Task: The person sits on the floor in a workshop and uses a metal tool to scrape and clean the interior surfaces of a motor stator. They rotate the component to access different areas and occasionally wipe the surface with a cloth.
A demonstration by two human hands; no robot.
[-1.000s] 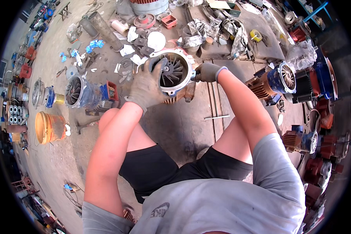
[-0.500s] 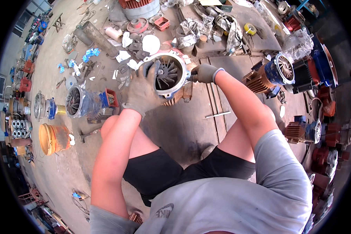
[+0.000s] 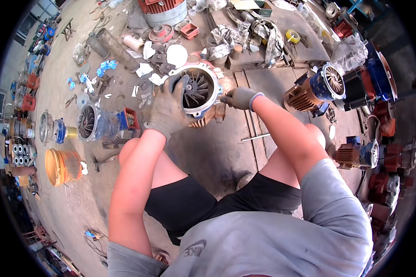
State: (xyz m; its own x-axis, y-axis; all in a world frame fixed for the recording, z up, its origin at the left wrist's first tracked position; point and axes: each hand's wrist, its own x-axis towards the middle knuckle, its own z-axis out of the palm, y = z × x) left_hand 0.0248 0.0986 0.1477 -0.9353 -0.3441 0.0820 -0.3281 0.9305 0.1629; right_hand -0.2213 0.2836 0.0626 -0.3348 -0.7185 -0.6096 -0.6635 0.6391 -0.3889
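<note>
Between my knees and the cluttered floor stands an electric motor (image 3: 204, 121) with a round pale flange (image 3: 216, 83) facing up. Inside the flange sits a dark bladed fan (image 3: 198, 91). My left hand (image 3: 169, 104), in a grey work glove, grips the flange's left side, fingers curled over the rim beside the blades. On the other side my gloved right hand (image 3: 241, 99) is closed, fingertips beside the flange's outer edge. Whatever those fingers pinch is too small or hidden to make out.
Other motors lie around: a blue one (image 3: 105, 123) on the left and a rusty blue one (image 3: 315, 87) on the right. An orange bucket (image 3: 64, 167) rests at left. A T-shaped metal bar (image 3: 255, 137) lies ahead of my right knee. Crumpled plastic sheeting (image 3: 269, 39) covers parts farther off.
My right hand has shifted nearer to me along the flange's right edge, its fingers still closed. My left hand keeps its hold on the rim.
</note>
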